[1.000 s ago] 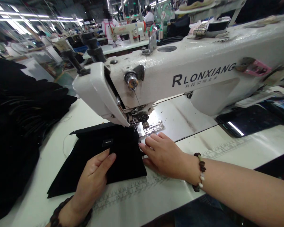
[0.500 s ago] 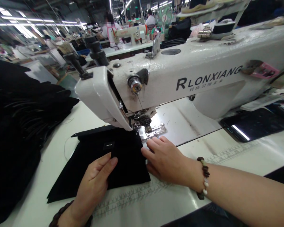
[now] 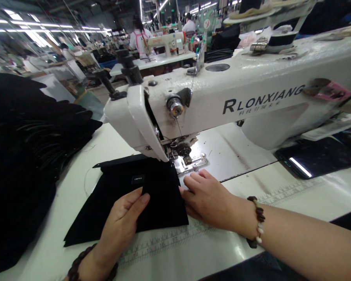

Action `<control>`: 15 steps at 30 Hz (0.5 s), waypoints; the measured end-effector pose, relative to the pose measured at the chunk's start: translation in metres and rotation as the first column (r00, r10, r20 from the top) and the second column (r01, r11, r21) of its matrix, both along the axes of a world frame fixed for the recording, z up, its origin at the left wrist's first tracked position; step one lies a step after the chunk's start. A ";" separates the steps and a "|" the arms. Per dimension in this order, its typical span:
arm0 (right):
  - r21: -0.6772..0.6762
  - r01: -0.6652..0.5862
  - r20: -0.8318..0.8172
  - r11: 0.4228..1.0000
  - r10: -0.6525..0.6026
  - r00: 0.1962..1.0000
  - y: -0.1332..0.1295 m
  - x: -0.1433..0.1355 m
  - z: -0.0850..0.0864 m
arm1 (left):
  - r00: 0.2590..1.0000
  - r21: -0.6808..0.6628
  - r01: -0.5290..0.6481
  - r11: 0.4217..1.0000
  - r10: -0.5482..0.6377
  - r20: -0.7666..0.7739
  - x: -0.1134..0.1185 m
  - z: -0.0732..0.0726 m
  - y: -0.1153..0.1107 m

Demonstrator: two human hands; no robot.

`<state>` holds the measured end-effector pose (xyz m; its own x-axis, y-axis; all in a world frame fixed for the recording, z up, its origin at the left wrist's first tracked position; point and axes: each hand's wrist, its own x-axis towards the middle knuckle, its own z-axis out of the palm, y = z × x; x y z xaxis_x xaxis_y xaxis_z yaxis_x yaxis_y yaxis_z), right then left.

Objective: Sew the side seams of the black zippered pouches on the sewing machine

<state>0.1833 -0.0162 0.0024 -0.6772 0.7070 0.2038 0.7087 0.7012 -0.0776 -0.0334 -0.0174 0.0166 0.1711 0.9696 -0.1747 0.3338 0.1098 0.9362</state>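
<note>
A black fabric piece [image 3: 160, 207] with a small black label [image 3: 138, 179] lies flat on the table, its upper right edge under the needle area of a white sewing machine [image 3: 193, 109]. My left hand [image 3: 124, 218] pinches a raised fold of this cloth between thumb and fingers, just below the label. At the right edge of the cloth, my right hand [image 3: 206, 197] is closed, fingers curled and thumb side against the border. The metal presser foot [image 3: 188, 159] and plate sit just beyond my right fingertips.
A large heap of black fabric pieces [image 3: 20, 168] stands on the left. A dark smartphone [image 3: 318, 156] lies on the right under the machine arm. Ruler markings [image 3: 163, 248] run along the table front. Another sewing machine [image 3: 165, 42] and a person [image 3: 140, 39] are behind.
The view has shifted a little, so the machine and cloth appear farther right. Both hands keep nearly the same hold and place on the cloth.
</note>
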 end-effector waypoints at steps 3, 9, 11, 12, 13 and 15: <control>-0.003 -0.157 0.022 0.988 0.157 0.987 -0.006 0.006 0.007 | 0.994 -0.043 0.082 0.996 -0.078 0.077 0.000 -0.001 0.001; -0.083 -0.315 0.064 0.946 0.320 0.945 -0.019 0.014 0.019 | 0.987 0.176 0.110 0.978 -0.086 -0.139 0.001 -0.004 0.003; -0.088 -0.306 0.054 0.948 0.311 0.949 -0.024 0.016 0.016 | 0.973 0.239 0.159 0.958 -0.110 -0.205 0.002 -0.003 0.003; -0.085 -0.297 0.054 0.951 0.302 0.952 -0.026 0.016 0.014 | 0.965 0.259 0.195 0.946 -0.139 -0.221 0.003 -0.001 0.003; -0.081 -0.287 0.057 0.954 0.292 0.955 -0.029 0.017 0.012 | 0.957 0.274 0.234 0.933 -0.172 -0.232 0.004 0.000 0.003; -0.064 -0.275 0.063 0.959 0.279 0.958 -0.033 0.017 0.009 | 0.940 0.319 0.304 0.898 -0.227 -0.255 0.006 0.002 0.002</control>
